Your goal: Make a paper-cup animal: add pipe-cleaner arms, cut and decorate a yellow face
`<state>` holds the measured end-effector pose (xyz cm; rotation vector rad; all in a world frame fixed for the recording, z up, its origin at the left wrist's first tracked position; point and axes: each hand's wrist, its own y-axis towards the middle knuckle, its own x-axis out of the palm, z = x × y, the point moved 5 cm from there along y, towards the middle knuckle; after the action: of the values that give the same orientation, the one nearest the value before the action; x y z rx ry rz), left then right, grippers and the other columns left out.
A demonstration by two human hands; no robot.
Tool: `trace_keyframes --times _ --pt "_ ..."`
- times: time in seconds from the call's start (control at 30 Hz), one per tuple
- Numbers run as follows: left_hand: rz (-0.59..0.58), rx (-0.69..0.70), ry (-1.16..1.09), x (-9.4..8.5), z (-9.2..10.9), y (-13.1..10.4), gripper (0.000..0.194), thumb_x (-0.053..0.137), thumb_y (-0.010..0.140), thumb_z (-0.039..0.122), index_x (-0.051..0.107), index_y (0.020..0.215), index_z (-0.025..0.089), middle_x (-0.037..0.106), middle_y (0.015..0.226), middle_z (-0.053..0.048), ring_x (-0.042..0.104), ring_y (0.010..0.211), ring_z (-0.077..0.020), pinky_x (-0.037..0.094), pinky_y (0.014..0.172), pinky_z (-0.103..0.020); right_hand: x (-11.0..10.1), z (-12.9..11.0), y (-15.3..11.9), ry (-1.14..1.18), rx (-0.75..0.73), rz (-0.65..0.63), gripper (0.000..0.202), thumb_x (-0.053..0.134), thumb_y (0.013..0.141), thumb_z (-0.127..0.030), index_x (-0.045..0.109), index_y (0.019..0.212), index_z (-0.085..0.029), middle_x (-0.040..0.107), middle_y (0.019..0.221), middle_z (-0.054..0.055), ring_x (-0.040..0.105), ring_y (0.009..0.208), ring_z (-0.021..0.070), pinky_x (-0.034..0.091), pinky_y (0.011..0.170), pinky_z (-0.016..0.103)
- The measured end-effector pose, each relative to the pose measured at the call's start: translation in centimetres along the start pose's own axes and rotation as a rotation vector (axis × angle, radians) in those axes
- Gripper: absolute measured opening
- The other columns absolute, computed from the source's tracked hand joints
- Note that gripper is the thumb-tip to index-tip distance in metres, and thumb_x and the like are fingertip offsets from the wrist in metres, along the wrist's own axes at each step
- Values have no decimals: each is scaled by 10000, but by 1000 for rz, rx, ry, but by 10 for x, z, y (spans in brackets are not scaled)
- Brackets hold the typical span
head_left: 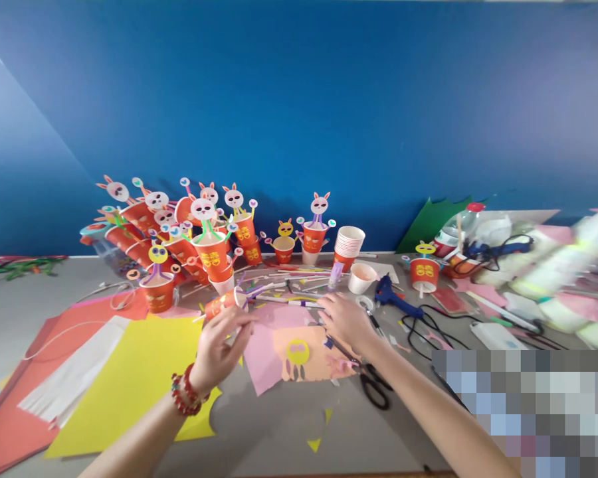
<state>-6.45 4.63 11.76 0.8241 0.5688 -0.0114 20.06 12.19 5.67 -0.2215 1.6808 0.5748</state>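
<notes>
My left hand (222, 346), wearing red bead bracelets, has its fingers stretched out and the thumb apart. Just behind it a red paper cup (222, 304) lies on its side with purple pipe cleaners at its mouth; whether the fingers touch it I cannot tell. My right hand (347, 321) reaches over the table, fingers apart and bent down near the strewn pipe cleaners (299, 302). Between the hands, a yellow paper face (298, 350) and small ear-shaped cutouts lie on an orange paper sheet (311, 372). Black-handled scissors (376, 392) lie under my right forearm.
Several red cups with paper rabbit faces (212, 260) crowd the back left. A stack of cups (349, 244), a white cup (362, 279) and a blue glue gun (393, 299) with its cord stand or lie right of centre. Yellow paper (129, 378) covers the left front.
</notes>
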Motion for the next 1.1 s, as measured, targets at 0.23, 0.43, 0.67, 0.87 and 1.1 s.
trace_keyframes --times 0.23,0.43,0.67,0.87,1.1 --pt "-152 96 9 12 6 -39 239 548 891 51 624 1057 205 673 828 -40 622 759 -159 503 689 -278 15 6 17 -47 22 -38 103 575 871 -90 627 910 -170 682 1020 121 613 1017 266 460 844 321" --pt "-299 191 23 26 19 -49 251 520 895 57 600 1090 194 691 885 -66 626 858 -188 534 810 -340 -19 17 9 15 70 -41 114 494 949 -170 597 909 -197 682 851 49 649 799 201 442 670 261" --pt "-345 64 308 42 22 -35 462 546 941 242 443 1385 162 573 1342 -176 552 1223 -310 500 970 -444 -71 -41 -39 496 -75 -92 91 552 923 -229 629 969 -243 707 877 21 649 758 174 456 685 251" --pt "-540 -78 210 60 30 -39 203 389 1009 255 572 934 210 685 804 -13 662 674 -183 469 584 -257 -79 -69 -62 858 -50 -57 88 612 898 -277 669 881 -213 673 720 12 590 617 143 411 564 230" --pt "-586 -91 43 68 44 -42 211 376 1005 295 532 895 204 678 793 -23 652 680 -169 433 606 -239 -37 -95 -62 1257 73 -182 266 572 945 -405 575 786 -193 557 625 -24 497 547 105 366 518 218"
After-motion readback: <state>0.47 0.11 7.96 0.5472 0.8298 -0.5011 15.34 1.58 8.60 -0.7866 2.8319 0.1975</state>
